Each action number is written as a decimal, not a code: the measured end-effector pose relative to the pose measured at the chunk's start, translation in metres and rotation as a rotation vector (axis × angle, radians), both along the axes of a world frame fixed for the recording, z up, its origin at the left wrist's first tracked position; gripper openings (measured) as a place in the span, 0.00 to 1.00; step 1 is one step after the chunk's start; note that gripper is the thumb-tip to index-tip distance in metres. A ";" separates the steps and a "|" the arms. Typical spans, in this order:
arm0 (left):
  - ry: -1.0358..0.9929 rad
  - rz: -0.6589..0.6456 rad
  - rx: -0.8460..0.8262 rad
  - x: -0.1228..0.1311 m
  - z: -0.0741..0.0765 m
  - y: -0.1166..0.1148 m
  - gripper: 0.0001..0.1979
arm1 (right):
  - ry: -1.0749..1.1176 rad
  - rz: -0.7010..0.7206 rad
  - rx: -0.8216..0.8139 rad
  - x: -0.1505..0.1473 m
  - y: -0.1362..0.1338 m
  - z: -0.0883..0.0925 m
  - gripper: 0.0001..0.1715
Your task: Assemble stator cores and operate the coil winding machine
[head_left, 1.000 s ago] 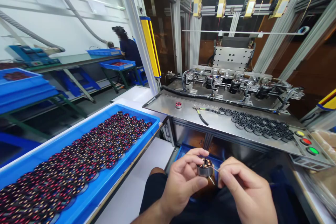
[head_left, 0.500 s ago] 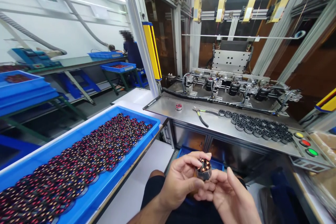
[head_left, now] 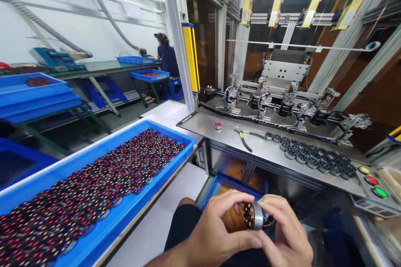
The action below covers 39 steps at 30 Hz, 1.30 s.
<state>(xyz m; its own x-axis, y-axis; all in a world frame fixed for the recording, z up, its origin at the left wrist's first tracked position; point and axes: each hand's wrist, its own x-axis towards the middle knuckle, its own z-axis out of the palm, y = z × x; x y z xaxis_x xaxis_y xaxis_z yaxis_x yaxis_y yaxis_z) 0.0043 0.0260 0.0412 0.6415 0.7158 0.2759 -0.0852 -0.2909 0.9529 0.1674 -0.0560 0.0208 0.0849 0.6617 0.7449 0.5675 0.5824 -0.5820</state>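
Note:
A motor stator (head_left: 257, 216) with copper windings and a grey metal ring is held over my lap, turned on its side with its windings facing left. My left hand (head_left: 217, 227) curves around its left side, fingers above and thumb below. On the other side, my right hand (head_left: 286, 229) closes its fingertips and thumb on the ring's edge. Dark wire ends show beside the right fingers. To the left, a blue tray (head_left: 188, 144) holds many wound stators (head_left: 109, 175) with red and copper coils.
Ahead, a metal ledge (head_left: 216, 138) carries one red stator (head_left: 217, 125), pliers (head_left: 244, 139) and rows of dark stator cores (head_left: 316, 156). Behind them stands a winding machine (head_left: 285, 106). Push buttons (head_left: 372, 180) are at right. Another person (head_left: 169, 58) sits far back left.
The stator has tipped from facing up to lying on its side. My right hand has gone from an open palm beneath it to fingers closed on its right edge. The view has shifted slightly.

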 end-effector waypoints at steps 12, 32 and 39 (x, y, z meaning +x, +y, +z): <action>-0.040 0.049 0.233 0.000 0.005 -0.002 0.22 | 0.059 0.137 -0.153 0.005 -0.007 0.028 0.08; -0.101 0.070 0.603 -0.004 0.018 -0.002 0.26 | 0.108 0.066 -0.496 0.034 -0.012 0.055 0.16; -0.027 -0.046 0.545 -0.015 0.023 -0.003 0.27 | -0.133 0.232 -0.623 0.016 -0.002 0.072 0.08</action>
<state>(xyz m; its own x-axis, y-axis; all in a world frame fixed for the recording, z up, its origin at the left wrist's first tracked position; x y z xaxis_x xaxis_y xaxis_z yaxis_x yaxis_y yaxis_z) -0.0102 0.0228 0.0641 0.6561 0.4358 0.6161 -0.1323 -0.7373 0.6625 0.1830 -0.0579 0.0926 -0.1774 0.9608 0.2129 0.5580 0.2764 -0.7824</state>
